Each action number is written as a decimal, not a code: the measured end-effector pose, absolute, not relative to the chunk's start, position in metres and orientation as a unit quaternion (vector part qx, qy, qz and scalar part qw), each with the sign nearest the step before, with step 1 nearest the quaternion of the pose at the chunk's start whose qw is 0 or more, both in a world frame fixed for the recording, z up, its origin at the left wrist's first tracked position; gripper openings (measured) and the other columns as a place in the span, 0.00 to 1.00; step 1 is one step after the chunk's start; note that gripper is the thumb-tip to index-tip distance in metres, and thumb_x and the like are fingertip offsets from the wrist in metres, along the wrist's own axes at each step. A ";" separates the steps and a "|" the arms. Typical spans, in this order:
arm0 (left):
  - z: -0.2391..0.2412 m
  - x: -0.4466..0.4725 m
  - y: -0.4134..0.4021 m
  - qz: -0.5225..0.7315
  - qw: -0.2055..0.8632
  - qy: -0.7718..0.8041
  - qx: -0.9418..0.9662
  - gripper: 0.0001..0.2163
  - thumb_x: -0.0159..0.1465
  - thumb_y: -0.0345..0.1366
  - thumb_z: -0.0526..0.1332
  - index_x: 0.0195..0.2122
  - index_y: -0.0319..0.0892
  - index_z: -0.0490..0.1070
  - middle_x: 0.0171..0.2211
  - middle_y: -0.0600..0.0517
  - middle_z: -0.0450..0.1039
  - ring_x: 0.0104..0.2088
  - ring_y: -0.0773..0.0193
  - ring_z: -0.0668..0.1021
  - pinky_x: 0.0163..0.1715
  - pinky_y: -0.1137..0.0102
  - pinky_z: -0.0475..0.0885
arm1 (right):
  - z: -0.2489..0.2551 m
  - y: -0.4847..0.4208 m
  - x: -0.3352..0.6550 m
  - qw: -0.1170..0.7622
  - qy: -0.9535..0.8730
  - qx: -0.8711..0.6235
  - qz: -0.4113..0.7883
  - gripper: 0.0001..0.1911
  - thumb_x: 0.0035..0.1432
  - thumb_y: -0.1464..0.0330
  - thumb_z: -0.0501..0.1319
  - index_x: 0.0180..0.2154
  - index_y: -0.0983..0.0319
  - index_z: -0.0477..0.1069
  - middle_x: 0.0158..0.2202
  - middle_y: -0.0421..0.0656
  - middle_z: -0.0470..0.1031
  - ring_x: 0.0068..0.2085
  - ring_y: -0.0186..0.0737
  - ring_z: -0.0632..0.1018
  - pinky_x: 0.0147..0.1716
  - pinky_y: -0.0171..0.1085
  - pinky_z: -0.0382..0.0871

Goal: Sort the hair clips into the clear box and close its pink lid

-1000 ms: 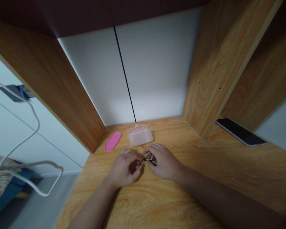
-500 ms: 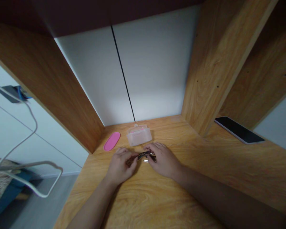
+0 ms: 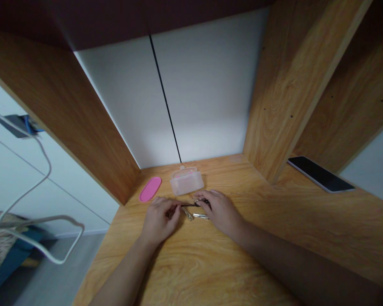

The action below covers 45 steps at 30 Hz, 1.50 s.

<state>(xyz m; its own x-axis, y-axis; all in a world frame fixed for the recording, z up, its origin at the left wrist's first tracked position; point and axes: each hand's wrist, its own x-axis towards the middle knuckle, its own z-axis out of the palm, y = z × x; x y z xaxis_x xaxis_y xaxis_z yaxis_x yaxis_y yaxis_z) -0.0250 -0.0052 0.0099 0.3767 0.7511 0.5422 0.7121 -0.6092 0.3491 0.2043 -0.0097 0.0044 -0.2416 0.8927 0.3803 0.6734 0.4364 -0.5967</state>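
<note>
Metal pieces [image 3: 200,216]: small and slender, at the middle of your desk, some between your hands and two just below them.
Wooden desk [image 3: 191,263]: your work looks partway along; two pieces are laid out, while those in your fingers are not yet put down.
Left hand [image 3: 159,219]: your fingertips pinch one end of a dark strip [image 3: 187,205].
Right hand [image 3: 221,214]: your fingers are closed around dark, shiny metal at the strip's other end; how many pieces they hold, you cannot tell from here.
Translucent container [image 3: 187,182]: upright just beyond your hands; its contents are too faint to tell.
Pink oval plate [image 3: 150,189]: flat on the wood, left of the container and apart from it.
Dark strip: thin, nearly straight, level between your hands.
Loose pair: silvery and glossy, the left piece [image 3: 188,214] slanting near your left fingertips, the right one lying crosswise beside your right fingers.
</note>
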 end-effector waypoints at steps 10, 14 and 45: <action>0.012 -0.023 -0.012 0.404 0.053 0.421 0.810 0.06 0.66 0.35 0.60 0.37 0.42 0.76 0.30 0.50 0.80 0.29 0.63 0.78 0.32 0.69 0.72 | 0.004 -0.009 0.203 0.321 -0.776 -0.521 0.153 0.10 0.69 0.65 0.58 0.46 0.57 0.78 0.43 0.45 0.82 0.46 0.43 0.80 0.48 0.38 0.70; 0.016 -0.022 -0.013 0.439 0.052 0.399 0.803 0.03 0.63 0.33 0.64 0.35 0.42 0.77 0.30 0.51 0.80 0.29 0.64 0.79 0.32 0.71 0.73 | 0.005 -0.009 0.204 0.317 -0.786 -0.509 0.153 0.12 0.70 0.65 0.56 0.47 0.57 0.77 0.45 0.44 0.82 0.46 0.42 0.80 0.49 0.37 0.69; 0.001 -0.018 -0.005 0.527 0.292 0.396 0.692 0.23 0.68 0.34 0.60 0.63 0.47 0.59 0.42 0.49 0.72 0.38 0.65 0.79 0.41 0.68 0.77 | 0.009 -0.015 0.201 0.489 -0.786 -0.340 0.167 0.16 0.64 0.79 0.58 0.49 0.58 0.74 0.43 0.44 0.77 0.44 0.39 0.78 0.44 0.37 0.73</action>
